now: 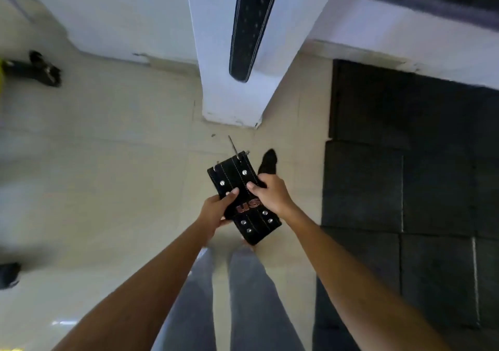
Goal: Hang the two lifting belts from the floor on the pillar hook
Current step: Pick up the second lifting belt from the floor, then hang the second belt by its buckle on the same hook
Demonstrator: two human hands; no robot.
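One black lifting belt with punched holes and white stitching hangs down the front of the white pillar; its top and the hook are out of frame. I hold a second black belt, studded, with red lettering and a metal buckle prong at its far end, in front of me just short of the pillar's base. My left hand grips its left edge with the thumb on top. My right hand grips its right edge. The rest of this belt is hidden beneath the hands.
Pale tiled floor spreads left and below. Black rubber mats cover the floor on the right. My dark shoe is near the pillar base. Dark objects lie at far left, and another dark object lies lower left.
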